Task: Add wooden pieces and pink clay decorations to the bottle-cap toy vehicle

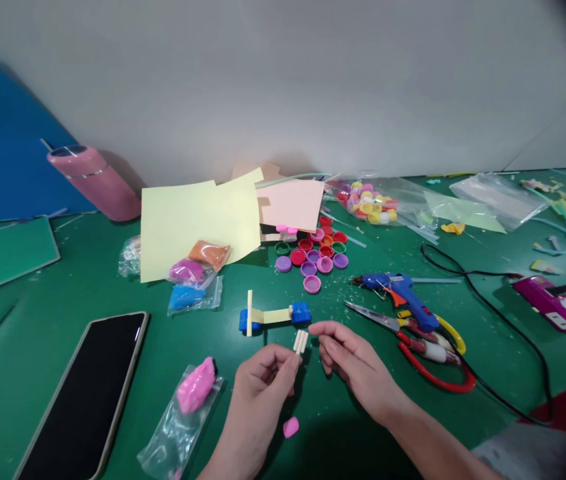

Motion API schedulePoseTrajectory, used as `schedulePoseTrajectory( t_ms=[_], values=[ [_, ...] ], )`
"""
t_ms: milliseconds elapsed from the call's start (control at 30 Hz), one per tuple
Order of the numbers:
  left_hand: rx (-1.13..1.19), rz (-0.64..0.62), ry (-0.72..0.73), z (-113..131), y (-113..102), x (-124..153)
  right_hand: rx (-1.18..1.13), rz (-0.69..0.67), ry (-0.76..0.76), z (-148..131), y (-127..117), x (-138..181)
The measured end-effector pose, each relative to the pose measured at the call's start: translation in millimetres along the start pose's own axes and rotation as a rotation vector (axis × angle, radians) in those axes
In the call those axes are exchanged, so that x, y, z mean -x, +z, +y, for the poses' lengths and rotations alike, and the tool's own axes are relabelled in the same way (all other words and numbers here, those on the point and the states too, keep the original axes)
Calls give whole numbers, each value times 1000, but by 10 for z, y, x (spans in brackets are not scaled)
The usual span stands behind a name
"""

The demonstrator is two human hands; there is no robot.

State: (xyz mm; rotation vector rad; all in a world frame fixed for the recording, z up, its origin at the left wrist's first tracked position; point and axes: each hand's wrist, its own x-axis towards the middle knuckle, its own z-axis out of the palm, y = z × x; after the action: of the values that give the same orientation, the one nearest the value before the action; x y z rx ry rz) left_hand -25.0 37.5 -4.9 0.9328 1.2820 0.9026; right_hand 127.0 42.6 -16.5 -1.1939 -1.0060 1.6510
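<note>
My left hand (pixel 267 380) pinches a small bundle of short cream-coloured sticks (pixel 301 341) between thumb and fingers. Just to the right, my right hand (pixel 353 363) has its index finger and thumb apart, with the fingertip close beside the sticks; I see nothing held in it. Behind both hands lies a small built piece (pixel 275 316), a pale strip joining two blue blocks, with a cream stick standing across the left one. A flat pink lump of clay (pixel 291 427) rests on the table between my wrists.
Left are a phone (pixel 85 400), a bag with pink clay (pixel 197 387) and further clay packets (pixel 195 283). Bottle caps (pixel 313 257) and paper sheets (pixel 197 223) lie behind. Scissors (pixel 427 343), a blue glue gun (pixel 405 293), its black cable (pixel 505 350) and a pink tumbler (pixel 97 183) stand around.
</note>
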Motion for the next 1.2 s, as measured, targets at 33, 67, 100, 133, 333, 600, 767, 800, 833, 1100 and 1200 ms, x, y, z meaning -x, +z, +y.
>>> schedulePoseTrajectory(
  t_ms=[33,67,100,133,333,600,767,800,833,1100,1200],
  values=[
    [2,-2,0,-3,1,-1,5,5,3,-13,5,5],
    [1,-6,0,-6,1,0,12,12,11,-28,14,9],
    [0,-7,2,-9,2,3,26,21,20,-43,27,13],
    [-2,-7,5,-12,2,7,47,31,25,-59,44,14],
    [-41,-28,9,-19,2,17,194,72,-23,-117,162,-9],
    [-81,-47,22,-19,1,12,195,106,-23,-125,234,-32],
    [-84,-24,30,-9,11,34,208,115,-30,-131,248,-38],
    [-85,-22,32,-3,14,36,212,115,-33,-128,249,-41],
    [-88,-18,33,3,16,37,215,116,-36,-125,250,-44],
    [-48,-17,21,-12,16,12,247,69,-90,-129,212,-17],
    [-8,-22,0,-45,-4,-1,262,45,-111,-141,173,-6]
  ],
)
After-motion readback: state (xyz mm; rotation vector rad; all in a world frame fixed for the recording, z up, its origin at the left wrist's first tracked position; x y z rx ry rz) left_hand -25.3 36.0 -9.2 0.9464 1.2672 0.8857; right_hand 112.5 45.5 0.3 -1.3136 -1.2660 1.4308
